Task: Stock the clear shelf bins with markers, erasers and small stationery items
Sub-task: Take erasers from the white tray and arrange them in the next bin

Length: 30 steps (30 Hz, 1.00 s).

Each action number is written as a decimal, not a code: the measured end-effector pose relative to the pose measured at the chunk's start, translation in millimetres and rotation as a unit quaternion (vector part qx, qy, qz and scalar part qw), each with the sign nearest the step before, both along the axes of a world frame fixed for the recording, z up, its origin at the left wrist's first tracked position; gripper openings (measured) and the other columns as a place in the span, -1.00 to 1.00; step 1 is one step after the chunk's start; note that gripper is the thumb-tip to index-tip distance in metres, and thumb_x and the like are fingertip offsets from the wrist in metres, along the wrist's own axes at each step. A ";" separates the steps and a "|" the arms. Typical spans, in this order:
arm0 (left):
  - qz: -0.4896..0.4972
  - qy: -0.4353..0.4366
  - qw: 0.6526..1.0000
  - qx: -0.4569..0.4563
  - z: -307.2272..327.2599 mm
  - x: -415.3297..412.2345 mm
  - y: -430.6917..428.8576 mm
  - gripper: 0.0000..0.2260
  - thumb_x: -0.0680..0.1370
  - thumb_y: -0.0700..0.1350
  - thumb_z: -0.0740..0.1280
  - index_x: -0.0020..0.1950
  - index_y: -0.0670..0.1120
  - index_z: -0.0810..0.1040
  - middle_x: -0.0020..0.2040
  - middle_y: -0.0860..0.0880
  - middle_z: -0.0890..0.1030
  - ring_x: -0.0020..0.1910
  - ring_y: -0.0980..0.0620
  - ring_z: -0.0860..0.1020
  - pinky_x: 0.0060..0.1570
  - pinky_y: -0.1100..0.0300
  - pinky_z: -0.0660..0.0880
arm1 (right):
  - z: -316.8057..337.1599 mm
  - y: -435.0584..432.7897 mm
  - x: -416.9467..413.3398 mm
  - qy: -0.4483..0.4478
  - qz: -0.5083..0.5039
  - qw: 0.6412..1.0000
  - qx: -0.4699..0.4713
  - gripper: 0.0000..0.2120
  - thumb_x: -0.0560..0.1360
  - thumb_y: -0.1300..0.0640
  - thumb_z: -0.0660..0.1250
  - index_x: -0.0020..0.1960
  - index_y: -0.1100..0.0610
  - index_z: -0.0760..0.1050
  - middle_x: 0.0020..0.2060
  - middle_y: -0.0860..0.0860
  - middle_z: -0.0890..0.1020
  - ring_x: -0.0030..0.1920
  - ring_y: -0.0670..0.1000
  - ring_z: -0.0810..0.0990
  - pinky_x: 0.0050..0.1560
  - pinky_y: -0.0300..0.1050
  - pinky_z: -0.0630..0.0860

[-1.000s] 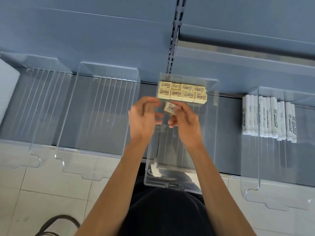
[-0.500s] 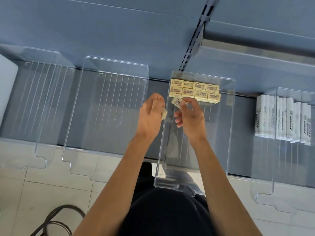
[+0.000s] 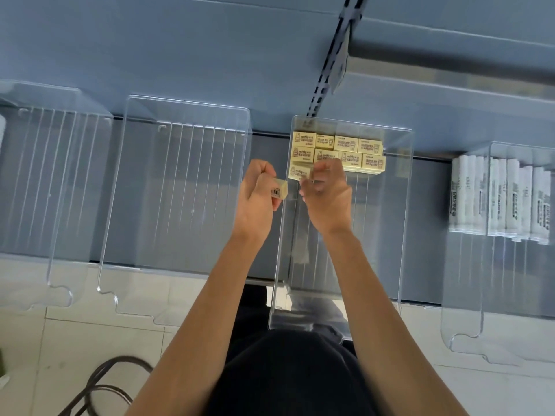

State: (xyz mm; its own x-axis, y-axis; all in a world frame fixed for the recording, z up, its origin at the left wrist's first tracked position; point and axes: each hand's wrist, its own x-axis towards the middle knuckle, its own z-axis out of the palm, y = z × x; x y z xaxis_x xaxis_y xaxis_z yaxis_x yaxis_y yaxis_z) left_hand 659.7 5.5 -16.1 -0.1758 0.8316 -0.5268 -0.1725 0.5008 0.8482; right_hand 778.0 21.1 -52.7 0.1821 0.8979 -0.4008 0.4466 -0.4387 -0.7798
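The blue back panel (image 3: 180,40) fills the top of your view, with a black slotted upright (image 3: 327,70) running down it. Below it four clear bins sit side by side on the shelf, their long sides running from you towards the panel. The far-left bin (image 3: 45,175) and the next bin (image 3: 180,190) show ribbed floors. You are working in the eraser bin (image 3: 402,223). The marker bin (image 3: 480,295) stands to your right.

The white markers (image 3: 498,199) lie side by side, long axes pointing front to back. Their black lettering is too blurred to read.

The stocked erasers (image 3: 339,151) are packed against the back wall of their bin in two rows of four. They lie flat with printed faces up and long axes across the bin. "miffy" can be read on the nearer ones (the smaller print cannot).

Your left hand (image 3: 258,196) hovers just outside the eraser bin's left wall, fingers curled round a cream eraser (image 3: 279,190). It pokes out to the right, showing a barcode.

Your right hand (image 3: 327,193) is inside the bin with its fingers curled. They are at the right end of a third-row eraser (image 3: 298,172), which lies crosswise at the left wall, just in front of the stocked rows. Blur keeps me from telling whether you grip it.
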 end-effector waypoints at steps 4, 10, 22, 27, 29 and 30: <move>0.009 -0.009 1.000 0.000 0.1 -0.7 0.1 -0.92 0.34 -0.19 0.11 -0.18 -0.10 0.31 -0.32 -0.02 0.31 -0.42 0.11 0.28 -0.44 0.27 0.24 | -6.0 -0.4 4.3 -0.110 0.029 0.992 0.054 -0.87 0.54 0.11 0.39 0.06 0.13 0.54 -0.04 -0.02 0.71 -0.14 -0.03 0.69 -0.08 -0.07 0.64; 0.009 0.004 1.000 0.021 0.7 1.3 -3.1 -0.93 0.38 -0.18 0.13 -0.15 -0.11 0.33 -0.29 -0.05 0.34 -0.38 0.10 0.32 -0.41 0.30 0.30 | -14.6 0.1 2.2 -0.138 0.016 0.986 0.093 -0.93 0.51 0.14 0.43 -0.06 0.14 0.65 -0.16 0.02 0.70 -0.20 -0.04 0.65 -0.13 -0.01 0.64; -0.090 0.090 0.982 0.136 12.1 15.0 -22.1 -0.91 0.49 -0.19 0.09 -0.11 -0.05 0.37 -0.14 -0.04 0.41 -0.18 0.09 0.39 -0.19 0.27 0.39 | 45.5 -24.7 25.0 0.152 0.035 0.986 0.062 -0.84 0.63 0.16 0.24 -0.06 0.09 0.58 -0.34 -0.05 0.62 -0.35 -0.08 0.59 -0.30 -0.14 0.59; -0.133 0.092 0.972 0.171 23.5 23.5 -26.1 -0.93 0.58 -0.23 0.23 0.04 -0.11 0.42 -0.05 -0.03 0.50 -0.05 0.08 0.53 -0.04 0.15 0.55 | 67.9 -31.1 42.1 0.227 0.088 0.969 0.038 -0.95 0.56 0.17 0.36 0.01 0.11 0.59 -0.29 -0.07 0.67 -0.29 -0.05 0.64 -0.22 -0.18 0.61; -0.126 0.073 0.974 0.172 26.4 24.8 -28.1 -0.85 0.57 -0.35 0.26 0.08 -0.16 0.43 -0.03 0.02 0.55 -0.02 0.16 0.58 0.02 0.24 0.53 | 68.8 -29.6 50.2 0.251 0.072 0.965 0.031 -0.88 0.54 0.21 0.39 0.07 0.15 0.60 -0.19 -0.01 0.69 -0.21 -0.02 0.67 -0.17 -0.18 0.61; -0.121 0.062 0.976 0.170 26.8 25.6 -29.3 -0.84 0.56 -0.34 0.28 0.10 -0.15 0.46 0.01 0.02 0.60 0.04 0.13 0.60 0.08 0.20 0.55 | 68.4 -29.1 54.3 0.255 0.070 0.964 0.034 -0.84 0.53 0.22 0.40 0.11 0.17 0.60 -0.12 0.03 0.70 -0.15 0.00 0.68 -0.13 -0.17 0.62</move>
State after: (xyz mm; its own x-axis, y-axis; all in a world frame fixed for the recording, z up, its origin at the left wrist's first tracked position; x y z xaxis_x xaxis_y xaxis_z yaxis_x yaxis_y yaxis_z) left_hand 685.2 -23.8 10.6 0.0032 0.9798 -0.1998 0.0297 0.1996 0.9794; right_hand 832.2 -8.0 15.7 -0.1490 0.9264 -0.3459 0.0490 -0.3425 -0.9383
